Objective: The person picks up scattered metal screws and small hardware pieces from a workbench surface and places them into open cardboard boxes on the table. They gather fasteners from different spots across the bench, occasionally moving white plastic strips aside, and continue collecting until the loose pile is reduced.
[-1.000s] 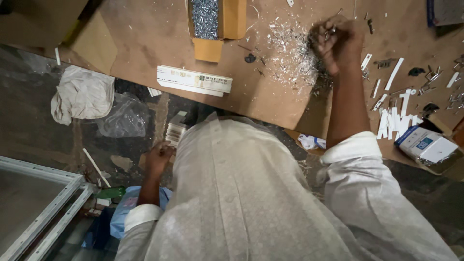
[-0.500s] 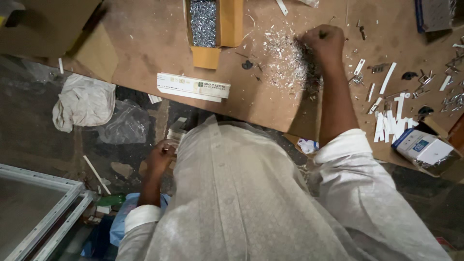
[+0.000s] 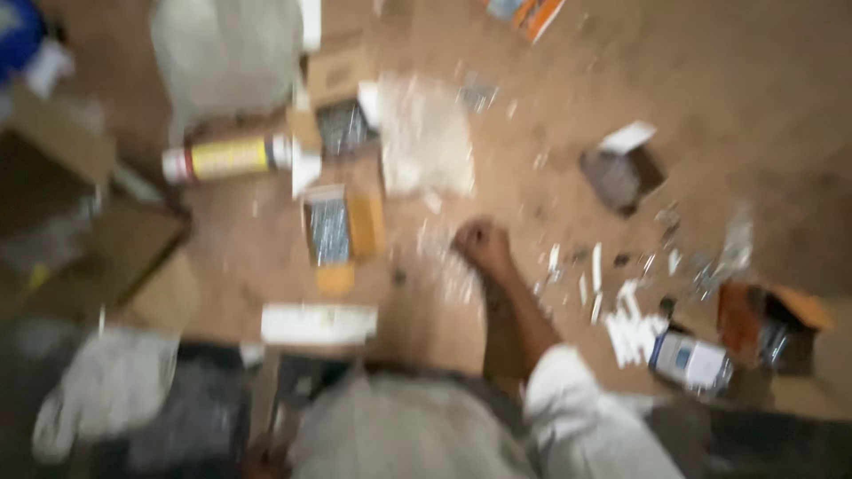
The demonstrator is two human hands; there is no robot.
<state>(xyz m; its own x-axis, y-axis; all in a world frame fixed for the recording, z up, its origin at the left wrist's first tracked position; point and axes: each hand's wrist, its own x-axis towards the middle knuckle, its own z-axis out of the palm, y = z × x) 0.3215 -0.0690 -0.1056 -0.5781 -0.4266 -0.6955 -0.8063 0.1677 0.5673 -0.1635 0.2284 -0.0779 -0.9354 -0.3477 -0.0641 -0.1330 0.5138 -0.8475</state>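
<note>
The right hand (image 3: 482,243) rests as a closed fist on the brown table (image 3: 754,106), beside a scatter of small white bits (image 3: 448,266); blur hides whether it grips anything. An open box of screws (image 3: 330,232) lies just left. The left hand is out of view.

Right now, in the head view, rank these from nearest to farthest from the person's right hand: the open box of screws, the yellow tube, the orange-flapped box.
1. Open box of screws, left of the right hand.
2. Yellow tube, farther up-left.
3. Orange-flapped box, far right, though it and the tube are nearly too close to call.

Brown bench (image 3: 754,106) w/ screw boxes (image 3: 342,226), tube (image 3: 226,160), plastic bag (image 3: 424,133).
</note>
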